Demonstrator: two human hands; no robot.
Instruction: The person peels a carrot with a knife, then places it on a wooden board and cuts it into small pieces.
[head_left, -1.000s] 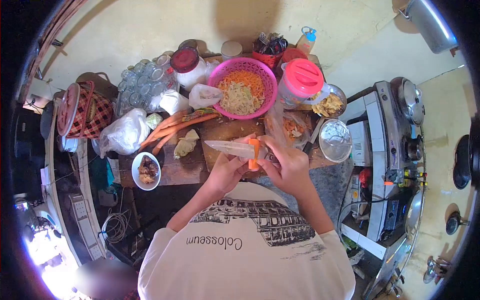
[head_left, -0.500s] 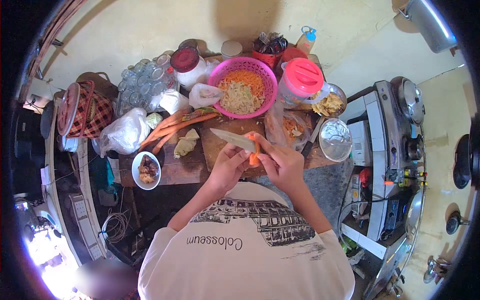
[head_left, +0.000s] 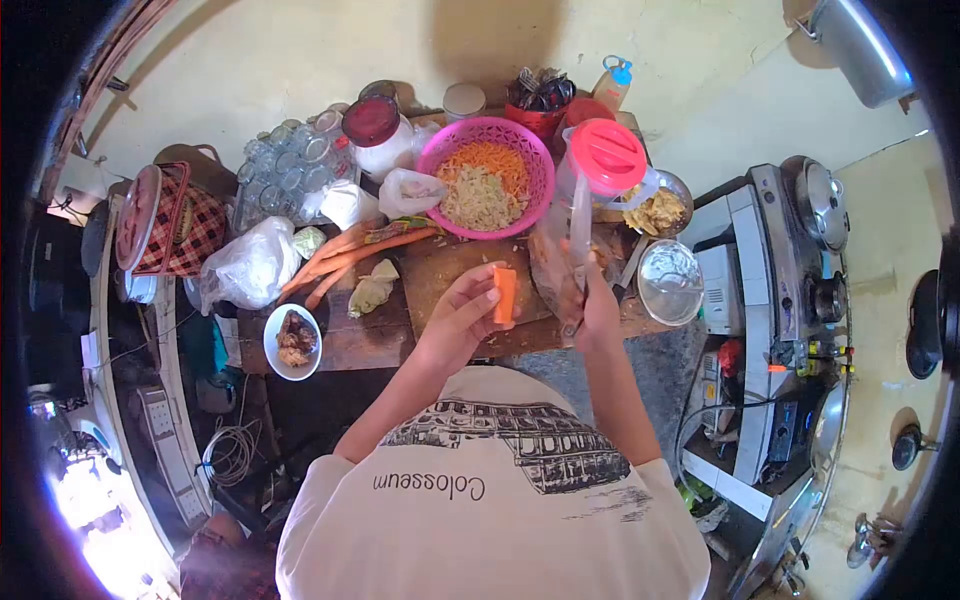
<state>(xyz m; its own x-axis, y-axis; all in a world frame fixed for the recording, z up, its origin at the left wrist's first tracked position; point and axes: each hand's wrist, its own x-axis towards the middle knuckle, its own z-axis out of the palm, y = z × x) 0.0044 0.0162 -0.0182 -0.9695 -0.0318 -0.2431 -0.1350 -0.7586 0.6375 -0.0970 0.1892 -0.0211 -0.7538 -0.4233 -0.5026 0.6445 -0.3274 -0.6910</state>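
My left hand [head_left: 462, 322] is closed around a short, peeled piece of carrot [head_left: 504, 295], held above the wooden cutting board [head_left: 440, 268]. To its right, my right hand [head_left: 598, 318] grips a knife with its blade [head_left: 581, 222] pointing away from me, toward the pink-lidded pitcher [head_left: 608, 158]. The knife is apart from the carrot. Behind my hands stands a pink basket [head_left: 432, 148] with shredded carrot and a pale shredded vegetable in it. A plastic bag [head_left: 545, 262] lies beside the knife.
Whole carrots [head_left: 345, 255] and a pale green leaf piece [head_left: 373, 288] lie left of the board. A white bowl [head_left: 292, 370] with brown food sits at the front left. Glass jars [head_left: 290, 165] stand behind; a stove [head_left: 785, 240] is at right. A person [head_left: 215, 550] is partly visible lower left.
My right hand has moved right, away from the carrot, and the knife has swung from pointing left to pointing away from me. My left hand still holds the carrot piece.
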